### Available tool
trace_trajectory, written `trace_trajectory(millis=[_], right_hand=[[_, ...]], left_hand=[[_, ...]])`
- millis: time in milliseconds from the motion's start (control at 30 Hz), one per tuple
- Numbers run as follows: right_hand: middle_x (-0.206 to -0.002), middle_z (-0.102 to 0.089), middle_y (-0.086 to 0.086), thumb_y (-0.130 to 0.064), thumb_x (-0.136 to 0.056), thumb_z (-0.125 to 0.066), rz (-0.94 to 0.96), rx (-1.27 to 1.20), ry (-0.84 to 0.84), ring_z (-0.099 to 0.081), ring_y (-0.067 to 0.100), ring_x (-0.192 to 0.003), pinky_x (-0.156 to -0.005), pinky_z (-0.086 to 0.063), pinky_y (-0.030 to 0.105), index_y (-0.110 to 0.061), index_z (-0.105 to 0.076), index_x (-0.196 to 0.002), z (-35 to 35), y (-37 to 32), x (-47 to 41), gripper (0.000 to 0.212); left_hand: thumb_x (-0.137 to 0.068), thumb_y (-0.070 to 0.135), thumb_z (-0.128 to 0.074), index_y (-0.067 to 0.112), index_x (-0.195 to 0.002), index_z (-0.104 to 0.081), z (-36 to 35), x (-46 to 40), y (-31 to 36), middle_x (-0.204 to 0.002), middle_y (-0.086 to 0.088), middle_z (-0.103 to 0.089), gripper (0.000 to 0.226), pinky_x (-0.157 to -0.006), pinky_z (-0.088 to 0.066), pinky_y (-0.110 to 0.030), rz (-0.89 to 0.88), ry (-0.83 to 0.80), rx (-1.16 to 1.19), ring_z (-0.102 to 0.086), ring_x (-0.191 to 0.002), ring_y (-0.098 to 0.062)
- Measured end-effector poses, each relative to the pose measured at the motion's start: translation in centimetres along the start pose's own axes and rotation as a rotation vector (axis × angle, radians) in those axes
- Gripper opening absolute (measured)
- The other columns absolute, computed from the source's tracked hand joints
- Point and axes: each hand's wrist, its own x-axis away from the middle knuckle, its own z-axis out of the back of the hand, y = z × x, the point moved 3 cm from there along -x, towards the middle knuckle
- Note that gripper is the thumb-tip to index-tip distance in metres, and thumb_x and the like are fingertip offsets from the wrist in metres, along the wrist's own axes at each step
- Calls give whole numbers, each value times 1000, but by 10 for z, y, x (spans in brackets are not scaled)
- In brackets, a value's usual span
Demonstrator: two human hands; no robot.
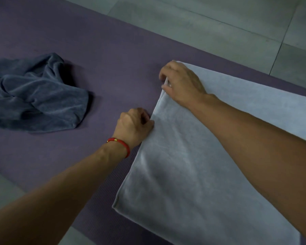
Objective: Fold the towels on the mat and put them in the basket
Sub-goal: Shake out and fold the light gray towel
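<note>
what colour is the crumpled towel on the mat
Dark blue-grey crumpled towel, seen in the head view.

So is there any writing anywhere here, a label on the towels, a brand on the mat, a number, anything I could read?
None: no word, number, brand or sign can be read in this view.
The light grey towel, which both hands grip at its left edge, shows no tag or print.
The dark blue-grey towel, crumpled, shows none either.
The purple mat is plain, and so are the floor tiles.
The red bracelet carries no lettering.

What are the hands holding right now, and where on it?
Both hands grip the white towel along its left edge: the left hand lower on that edge, the right hand at the far corner.
</note>
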Motion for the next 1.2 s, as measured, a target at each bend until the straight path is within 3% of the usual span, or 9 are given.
trace_trajectory(millis=[167, 367, 467, 567, 667, 767, 967, 1100, 1200], right_hand=[[-137, -52, 9, -17, -96, -59, -366, 138, 22, -43, 33, -128, -100, -37, 46, -18, -49, -138, 4, 24, -12, 42], [-118, -60, 9, -32, -86, -72, -422, 95, 90, -51, 33, -118, -94, -42, 42, -21, -72, -100, 18, 36, -36, 18], [-122, -59, 9, -29, -90, -66, -452, -71, 50, -60, 32, -110, -86, -47, 36, -18, -65, -115, 10, 35, -32, 27], [-151, -34, 16, -29, -100, -53, -338, -71, 21, -51, 33, -126, -101, -44, 43, -14, -27, -153, 4, 13, -11, 62], [-165, -6, 19, -39, -102, -41, -361, 107, 59, -19, 41, -149, -117, -21, 62, -20, -11, -160, 1, -4, 31, 68], [-166, 7, 18, -53, -101, -25, -470, 303, -100, 7, 45, -151, -111, 5, 77, -26, -3, -160, -25, 1, 69, 68], [-168, 2, 5, -46, -105, -21, -462, 114, -106, 5, 26, -155, -121, 2, 61, -27, -9, -160, 5, 40, 90, 59], [-168, 1, 7, -42, -104, -26, -778, 244, 110, 7, 29, -154, -118, 5, 64, -24, -15, -160, 55, 126, 156, 60], [-168, 3, 5, -43, -102, -25, -1004, 196, 99, 8, 30, -154, -119, 3, 64, -27, -11, -160, 75, 182, 201, 62]], left_hand=[[-82, 28, -72, 17, -87, -65, -3, 6, -2, -81, 1, -67, 13, -80, -55, -42, -25, -12, -46, -64, -84, -26], [-82, 28, -71, 17, -93, -63, -6, 3, -3, -88, -1, -66, 18, -78, -56, -38, -6, -57, -57, -64, -85, -24], [-81, 28, -69, 18, -94, -62, -5, 1, -4, -89, -1, -66, 17, -76, -57, -37, 28, -88, -74, -64, -85, -22], [-85, 31, -62, 15, -101, -57, -7, 9, 2, -97, -5, -64, 24, -77, -54, -42, 9, -38, -99, -61, -90, -29], [-86, 38, -54, 16, -122, -52, -21, 37, 28, -124, -11, -54, 42, -84, -47, -44, -320, 221, -294, -50, -108, -32], [-95, 38, -44, 7, -149, -37, -55, 44, 34, -158, -14, -30, 62, -114, -27, -50, -541, 210, -464, -27, -146, -32], [-102, 48, -22, 4, -156, -11, -75, 36, 6, -162, -24, -5, 71, -118, -15, -56, -549, 88, -678, -3, -151, -37], [-88, 47, -35, 3, -153, -23, -71, 23, 44, -157, -32, -15, 79, -105, -26, -59, -456, 101, -677, -20, -144, -45], [-90, 46, -23, 5, -154, -21, -64, -27, 82, -162, -22, -9, 76, -113, -19, -63, -515, 58, -690, -11, -149, -40]])
